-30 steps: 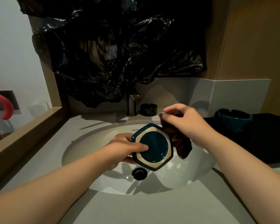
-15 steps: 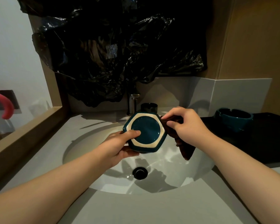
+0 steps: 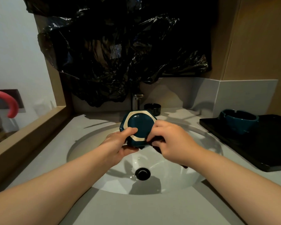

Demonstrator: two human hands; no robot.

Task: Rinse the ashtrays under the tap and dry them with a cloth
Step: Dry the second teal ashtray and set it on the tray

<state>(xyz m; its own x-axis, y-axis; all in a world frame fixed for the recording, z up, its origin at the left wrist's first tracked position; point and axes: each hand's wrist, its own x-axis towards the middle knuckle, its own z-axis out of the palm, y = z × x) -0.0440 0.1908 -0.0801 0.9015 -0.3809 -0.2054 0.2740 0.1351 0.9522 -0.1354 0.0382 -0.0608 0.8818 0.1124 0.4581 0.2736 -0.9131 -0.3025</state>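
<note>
Gripping the teal hexagonal ceramic ashtray point(image 3: 139, 125) in my left hand point(image 3: 118, 143), I've moved my right hand's point(image 3: 172, 142) clutched dark cloth point(image 3: 156, 148) onto it: drying.

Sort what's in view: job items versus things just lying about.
Job: hexagonal ashtray held in left hand; dark cloth in right hand; tap; sink; black ashtray; teal ashtray.
Lying about: black plastic sheet; pink hooked handle; black tray.

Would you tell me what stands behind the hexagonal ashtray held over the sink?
Behind the hexagonal ashtray stand the chrome tap and a small black ashtray. The ashtray hides the tap's base; black plastic sheeting hides its top.
</note>
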